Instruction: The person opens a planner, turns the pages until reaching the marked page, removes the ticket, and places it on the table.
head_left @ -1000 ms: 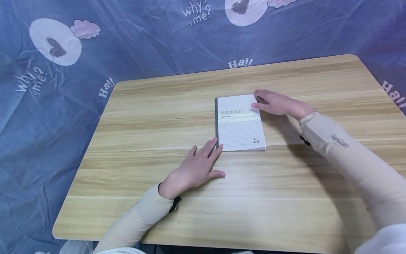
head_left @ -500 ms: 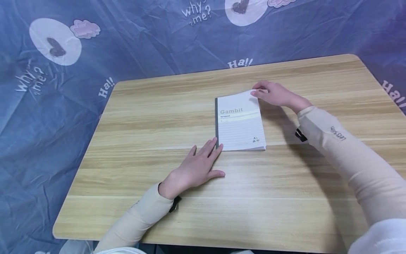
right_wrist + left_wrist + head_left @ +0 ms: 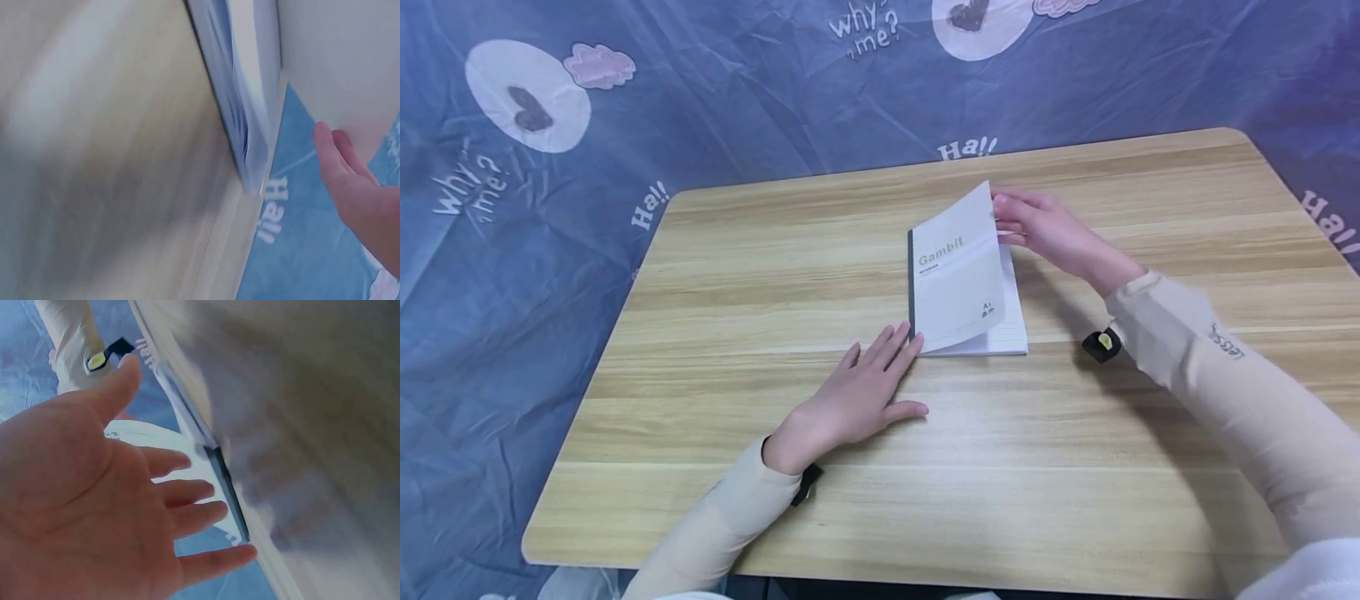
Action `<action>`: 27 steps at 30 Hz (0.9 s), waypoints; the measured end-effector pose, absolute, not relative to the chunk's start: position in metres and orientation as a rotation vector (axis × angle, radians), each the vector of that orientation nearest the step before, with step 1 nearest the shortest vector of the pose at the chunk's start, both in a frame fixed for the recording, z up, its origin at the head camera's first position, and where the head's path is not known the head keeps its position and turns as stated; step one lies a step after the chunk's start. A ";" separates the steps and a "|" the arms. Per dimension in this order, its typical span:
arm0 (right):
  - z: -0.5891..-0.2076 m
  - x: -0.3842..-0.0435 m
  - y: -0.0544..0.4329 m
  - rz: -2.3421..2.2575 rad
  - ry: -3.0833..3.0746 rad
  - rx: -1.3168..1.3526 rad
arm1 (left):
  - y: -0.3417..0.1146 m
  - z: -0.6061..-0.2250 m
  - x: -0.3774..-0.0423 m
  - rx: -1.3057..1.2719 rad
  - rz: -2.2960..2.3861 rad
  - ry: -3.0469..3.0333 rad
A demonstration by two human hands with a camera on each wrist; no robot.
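Observation:
A notebook (image 3: pixel 961 250) marked "Gambit" lies on the wooden table, dark spine to the left. Its white cover is raised at a slant on the right, showing lined paper (image 3: pixel 1013 321) beneath. My left hand (image 3: pixel 850 400) rests with spread fingers at the spine's near end, fingertips right at the lower left corner. My right hand (image 3: pixel 1045 229) is at the cover's upper right edge. In the right wrist view, its extended fingers (image 3: pixel 331 147) reach the inner side of the lifted cover (image 3: pixel 350 56). The left wrist view shows the dark spine (image 3: pixel 228 494) beyond the left fingers.
The wooden table (image 3: pixel 737 275) has rounded corners and extends to both sides of the notebook. A blue printed cloth (image 3: pixel 737 92) hangs behind it and at the sides. A small black device (image 3: pixel 1101 344) is strapped at the right wrist.
The cover has risen from nearly flat to a slant, turning leftward. My right hand has gone from the upper right corner to behind the cover's edge. My left hand has stayed almost still.

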State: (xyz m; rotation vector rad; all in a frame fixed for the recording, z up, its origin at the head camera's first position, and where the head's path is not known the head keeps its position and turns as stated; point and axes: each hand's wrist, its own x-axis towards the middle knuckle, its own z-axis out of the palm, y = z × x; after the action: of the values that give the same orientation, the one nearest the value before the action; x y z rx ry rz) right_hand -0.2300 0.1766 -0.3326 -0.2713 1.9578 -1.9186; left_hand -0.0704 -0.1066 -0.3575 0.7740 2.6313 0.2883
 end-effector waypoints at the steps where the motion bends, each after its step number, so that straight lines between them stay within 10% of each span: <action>1: -0.333 -0.226 0.174 -1.917 1.948 -0.297 | -0.108 -0.357 -0.070 0.782 0.307 2.650; 27: -0.351 -0.165 0.095 -0.933 2.405 -1.194 | -0.133 -0.321 -0.079 0.878 0.162 3.222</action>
State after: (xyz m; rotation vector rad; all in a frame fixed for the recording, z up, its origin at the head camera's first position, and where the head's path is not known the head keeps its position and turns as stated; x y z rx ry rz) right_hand -0.1647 0.0946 -0.3514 -1.1937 2.4046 -0.9333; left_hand -0.0789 -0.1325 -0.3206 0.8782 3.2221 0.1615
